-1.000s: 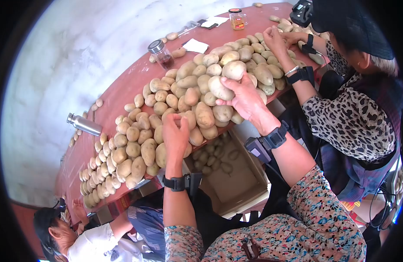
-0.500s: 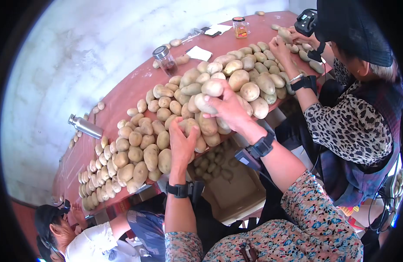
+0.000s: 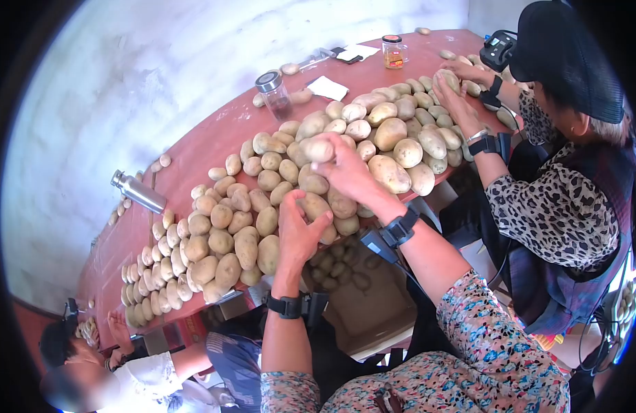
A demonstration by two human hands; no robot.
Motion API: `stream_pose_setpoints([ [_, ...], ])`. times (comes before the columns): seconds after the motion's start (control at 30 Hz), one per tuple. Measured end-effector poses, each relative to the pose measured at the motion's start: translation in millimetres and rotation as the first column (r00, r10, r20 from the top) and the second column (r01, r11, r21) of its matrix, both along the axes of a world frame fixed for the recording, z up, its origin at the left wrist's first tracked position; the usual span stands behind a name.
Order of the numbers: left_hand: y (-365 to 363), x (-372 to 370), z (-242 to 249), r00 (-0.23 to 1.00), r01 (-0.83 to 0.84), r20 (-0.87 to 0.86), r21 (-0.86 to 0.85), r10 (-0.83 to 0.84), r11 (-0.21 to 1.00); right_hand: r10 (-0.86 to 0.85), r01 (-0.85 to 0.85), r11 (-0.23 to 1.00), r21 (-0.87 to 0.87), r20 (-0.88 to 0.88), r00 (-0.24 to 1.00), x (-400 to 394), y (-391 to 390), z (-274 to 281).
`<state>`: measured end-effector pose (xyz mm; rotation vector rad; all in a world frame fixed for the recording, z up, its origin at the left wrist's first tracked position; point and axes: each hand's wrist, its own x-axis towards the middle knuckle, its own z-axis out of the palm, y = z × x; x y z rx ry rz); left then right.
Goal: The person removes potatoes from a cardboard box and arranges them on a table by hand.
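Note:
My right hand is closed round a pale potato, held just above the pile and slightly blurred. Below and to the left, my left hand is at the pile's front edge, thumb and fingers apart. A potato lies just beyond its fingertips; whether they touch it I cannot make out. Rows of stacked potatoes stretch along the red table on both sides of my hands.
Under the table edge a cardboard box holds several potatoes. A steel bottle, a lidded glass jar and a smaller jar stand or lie farther back. A co-worker's hand holds a potato at right; another person sits at lower left.
My right hand has moved slightly left and down with a potato; the second pale potato near its fingers no longer shows there. My left fingers have spread. The right co-worker now has a potato raised.

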<state>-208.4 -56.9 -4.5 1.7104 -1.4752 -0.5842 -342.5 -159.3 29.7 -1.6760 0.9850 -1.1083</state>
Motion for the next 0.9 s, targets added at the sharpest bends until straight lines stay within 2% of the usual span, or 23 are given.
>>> stream_pose_setpoints([
  [0.03, 0, 1, 0, 1.000, 0.006, 0.011, -0.014, -0.006, 1.000, -0.026, 0.025, 0.999, -0.022, -0.080, 0.996, -11, -1, 10],
  [0.07, 0, 2, -1, 1.000, 0.013, 0.023, -0.028, -0.013, 1.000, -0.023, 0.021, 1.000, -0.023, -0.088, 0.996, -14, -8, 7],
  [0.1, -1, 2, -2, 1.000, 0.011, 0.016, -0.030, -0.011, 0.999, -0.154, 0.151, 0.987, -0.060, -0.045, 0.987, -16, -15, 1],
  [0.17, -2, 2, -5, 0.996, -0.023, -0.086, -0.038, 0.020, 0.999, -0.281, 0.280, 0.955, -0.095, 0.002, 0.960, -23, -15, 7],
  [0.3, -7, 3, -13, 0.988, -0.053, -0.146, -0.074, 0.041, 0.996, -0.314, 0.277, 0.939, -0.204, -0.178, 0.933, -39, -9, 15],
  [0.4, -10, 3, -18, 0.989, -0.087, -0.132, -0.139, 0.068, 0.987, -0.336, 0.279, 0.910, -0.306, -0.154, 0.929, -36, -14, 6],
  [0.47, -10, 1, -12, 0.985, -0.123, -0.147, -0.226, 0.091, 0.966, -0.126, 0.121, 0.992, 0.040, 0.154, 0.980, -32, -14, 9],
  [0.5, -10, 0, -13, 0.987, -0.105, -0.146, -0.230, 0.073, 0.968, -0.062, 0.022, 0.973, 0.228, 0.172, 0.983, -31, -15, 11],
  [0.53, -11, 1, -15, 0.983, -0.124, -0.161, -0.233, 0.087, 0.964, -0.067, 0.020, 0.954, 0.298, 0.149, 0.987, -28, -4, 20],
  [0.6, -14, -1, -15, 0.980, -0.129, -0.178, -0.237, 0.088, 0.963, -0.016, -0.012, 0.977, 0.211, 0.128, 0.992, -24, 2, 14],
  [0.67, -11, 0, -14, 0.987, -0.111, -0.139, -0.277, 0.074, 0.954, 0.029, -0.067, 0.972, 0.226, 0.169, 0.985, -31, 6, 15],
  [0.73, -12, 1, -15, 0.992, -0.100, -0.106, -0.289, 0.072, 0.952, 0.098, -0.189, 0.934, 0.304, 0.289, 0.952, -39, 10, 27],
  [0.8, -9, -3, -11, 0.995, -0.071, -0.094, -0.324, 0.043, 0.943, 0.083, -0.143, 0.956, 0.257, 0.231, 0.969, -42, 4, 14],
  [0.83, -10, -3, -12, 0.994, -0.081, -0.099, -0.321, 0.052, 0.943, -0.077, 0.079, 0.994, -0.076, 0.032, 0.997, -42, 8, 17],
  [0.87, -11, -3, -14, 0.996, -0.081, -0.052, -0.344, 0.067, 0.935, -0.293, 0.225, 0.873, -0.433, -0.097, 0.951, -42, 11, 19],
  [0.9, -11, -4, -16, 0.997, -0.076, -0.004, -0.367, 0.081, 0.927, -0.258, 0.177, 0.932, -0.315, -0.238, 0.936, -46, 20, 20],
])
